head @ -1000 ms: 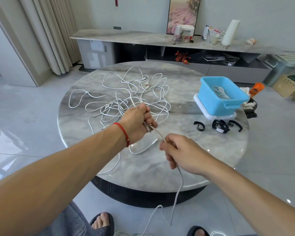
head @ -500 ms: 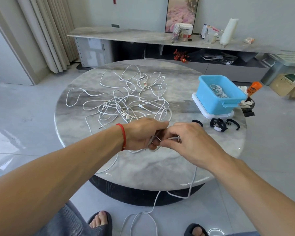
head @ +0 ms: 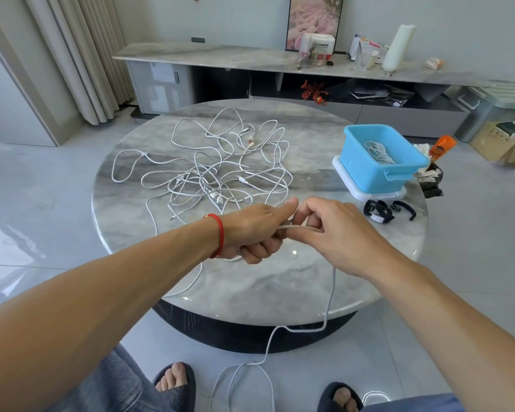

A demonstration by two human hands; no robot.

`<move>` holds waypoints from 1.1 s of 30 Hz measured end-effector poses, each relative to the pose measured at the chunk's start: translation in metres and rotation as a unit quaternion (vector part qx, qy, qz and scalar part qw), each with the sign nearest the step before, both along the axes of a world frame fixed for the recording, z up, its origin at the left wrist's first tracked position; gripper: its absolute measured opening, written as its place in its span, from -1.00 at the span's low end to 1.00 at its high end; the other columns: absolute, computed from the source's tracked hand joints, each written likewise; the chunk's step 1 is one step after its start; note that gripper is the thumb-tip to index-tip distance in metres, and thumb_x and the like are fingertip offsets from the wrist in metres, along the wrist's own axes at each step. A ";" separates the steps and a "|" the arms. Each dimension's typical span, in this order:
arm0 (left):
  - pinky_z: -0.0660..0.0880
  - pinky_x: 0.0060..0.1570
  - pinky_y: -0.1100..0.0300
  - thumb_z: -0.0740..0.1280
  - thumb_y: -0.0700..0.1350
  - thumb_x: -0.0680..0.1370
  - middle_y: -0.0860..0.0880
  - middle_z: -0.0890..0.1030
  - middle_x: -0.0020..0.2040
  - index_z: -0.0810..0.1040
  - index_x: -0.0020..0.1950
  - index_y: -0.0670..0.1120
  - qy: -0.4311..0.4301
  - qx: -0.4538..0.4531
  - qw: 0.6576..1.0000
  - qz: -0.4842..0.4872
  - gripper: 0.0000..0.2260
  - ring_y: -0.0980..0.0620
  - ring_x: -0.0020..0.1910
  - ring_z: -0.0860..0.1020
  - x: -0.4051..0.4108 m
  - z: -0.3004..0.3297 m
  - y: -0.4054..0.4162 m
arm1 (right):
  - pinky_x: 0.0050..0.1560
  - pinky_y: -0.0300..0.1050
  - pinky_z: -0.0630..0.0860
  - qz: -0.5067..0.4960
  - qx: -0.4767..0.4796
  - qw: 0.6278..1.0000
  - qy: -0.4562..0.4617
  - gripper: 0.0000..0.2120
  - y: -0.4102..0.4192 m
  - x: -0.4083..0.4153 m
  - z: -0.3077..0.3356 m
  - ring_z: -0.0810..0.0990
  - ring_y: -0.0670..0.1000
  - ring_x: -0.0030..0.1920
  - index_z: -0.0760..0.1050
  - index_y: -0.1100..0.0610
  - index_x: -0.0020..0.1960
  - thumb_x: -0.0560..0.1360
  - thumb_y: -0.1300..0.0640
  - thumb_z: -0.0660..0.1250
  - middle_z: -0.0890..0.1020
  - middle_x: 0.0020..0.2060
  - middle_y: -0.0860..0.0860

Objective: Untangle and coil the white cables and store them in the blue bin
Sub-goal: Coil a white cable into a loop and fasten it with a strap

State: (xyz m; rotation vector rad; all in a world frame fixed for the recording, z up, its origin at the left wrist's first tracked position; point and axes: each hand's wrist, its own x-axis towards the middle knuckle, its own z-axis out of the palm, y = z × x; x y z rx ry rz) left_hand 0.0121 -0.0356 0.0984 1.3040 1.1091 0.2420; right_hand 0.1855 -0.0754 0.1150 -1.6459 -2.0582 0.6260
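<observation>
- Left hand (head: 252,230) grips a white cable (head: 329,295), fingers curled round it.
- Right hand (head: 336,233) pinches the same cable just beside; the slack hangs to the floor at 6 o'clock.
- Tangled cables (head: 220,171) lie on the surface (head: 280,281) at 11 o'clock.
- Blue bin (head: 381,162), at 2 o'clock, holds a coil (head: 378,151).

We have a single head-worn, wide-angle view, looking forward and down across the round grey marble surface (head: 250,292) from close above our own forearms; our sandalled feet (head: 176,382) show at the bottom edge, the long wall-side console (head: 220,56) farther off.
</observation>
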 end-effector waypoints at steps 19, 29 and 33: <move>0.30 -0.41 0.46 0.06 0.03 0.72 0.36 0.47 -0.48 0.50 -0.09 -0.15 0.052 0.397 0.916 -0.040 -0.63 0.32 -0.47 0.44 0.007 -0.008 -0.012 | -0.23 -0.22 0.64 -0.110 -0.064 0.900 0.417 -0.93 -0.001 0.014 0.007 0.67 0.01 -0.38 0.65 0.19 0.02 0.54 0.22 0.47 0.68 -0.38 0.09; 0.25 -0.54 0.26 0.00 0.08 0.72 -0.09 0.58 -0.30 0.43 -0.14 -0.14 -0.098 0.260 0.959 -0.057 -0.59 0.05 -0.53 0.26 0.010 -0.005 -0.016 | -0.20 -0.28 0.60 -0.105 -0.077 0.875 0.467 -0.74 0.006 0.012 0.001 0.62 -0.06 -0.37 0.68 0.21 0.06 0.43 0.10 0.51 0.66 -0.35 0.10; 0.16 -0.53 0.25 0.03 0.09 0.71 -0.13 0.48 -0.30 0.34 -0.20 -0.11 -0.140 0.225 0.963 -0.054 -0.61 0.05 -0.53 0.17 0.013 -0.002 -0.019 | -0.26 -0.33 0.54 -0.105 -0.128 0.850 0.500 -0.67 0.009 0.013 0.005 0.52 -0.12 -0.43 0.64 0.25 0.05 0.36 0.09 0.50 0.60 -0.41 0.01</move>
